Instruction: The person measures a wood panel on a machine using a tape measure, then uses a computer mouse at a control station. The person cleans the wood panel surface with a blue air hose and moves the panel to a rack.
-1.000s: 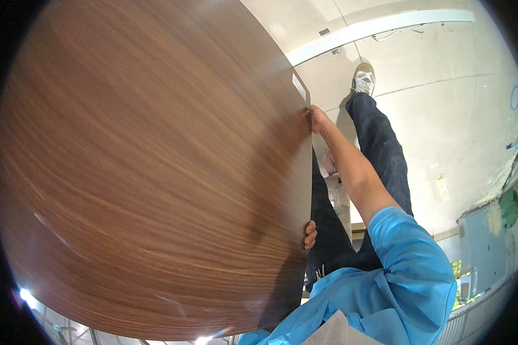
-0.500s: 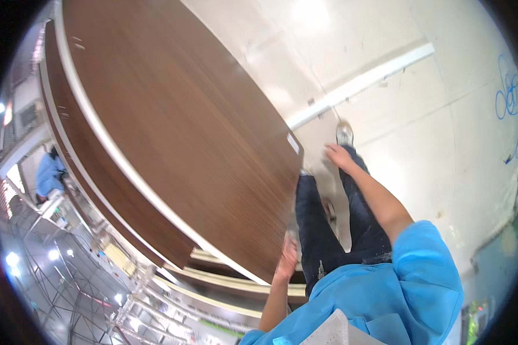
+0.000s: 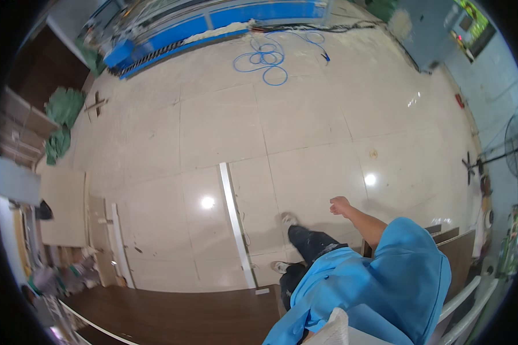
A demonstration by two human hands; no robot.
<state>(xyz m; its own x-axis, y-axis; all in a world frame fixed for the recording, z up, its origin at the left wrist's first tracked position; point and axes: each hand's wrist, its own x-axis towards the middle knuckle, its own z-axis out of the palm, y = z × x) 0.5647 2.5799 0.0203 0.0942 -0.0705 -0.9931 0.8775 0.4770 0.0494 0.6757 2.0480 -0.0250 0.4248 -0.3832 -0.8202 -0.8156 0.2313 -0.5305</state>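
Observation:
My right hand (image 3: 341,206) hangs out over the tiled floor, with its fingers curled in loosely and nothing showing in them. It touches no object. My left hand is out of view; only the blue sleeve (image 3: 288,326) on that side shows near the lower edge. At the lower left lies a dark brown wood-grain board (image 3: 172,313), with a small white label (image 3: 262,291) on its corner close to my legs.
A white strip (image 3: 234,221) lies on the floor left of my feet. Ahead, a coiled blue hose (image 3: 265,57) lies before a blue machine (image 3: 230,18). A stand fan (image 3: 515,146) is at right, boards (image 3: 457,253) beside me. Another person (image 3: 63,279) is at far left.
My view has swung from the brown board to the open floor and blue machine. The left hand, earlier at the board's edge, has left view. The right hand's fingers have curled in.

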